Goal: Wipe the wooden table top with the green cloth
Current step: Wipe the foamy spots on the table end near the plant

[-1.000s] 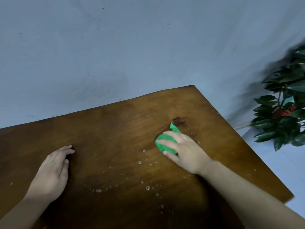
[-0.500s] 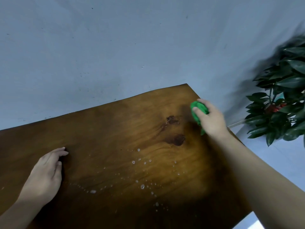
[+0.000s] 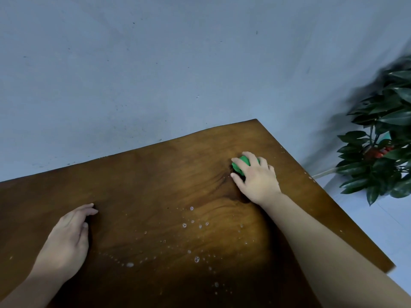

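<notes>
green cloth (image 3: 243, 164) sits bunched into a small wad under the right hand (image 3: 258, 181), whose fingers curl over it and press it onto the wooden table top (image 3: 155, 185), toward the far right corner. the left hand (image 3: 66, 238) lies flat on the wood on the near left side, fingers relaxed and holding nothing.

risks, as i judge them: wadded this tight, the cloth meets the wood only in a narrow patch, so strokes may leave unwiped strips between them. the soapy droplets (image 3: 196, 259) lie scattered across the near middle, well apart from the cloth, and a light pass might smear them rather than lift them. the cloth is also not far from the right edge, so a wide sweep that way could carry it off the table or flick liquid to the floor near the plant (image 3: 382, 152). the droplet trail ends just beside the left hand, which could get wet or block a stroke.

count: one cloth, one table top, two hands, one plant. the droplets are many, probably dozens, but most are too small to count.
</notes>
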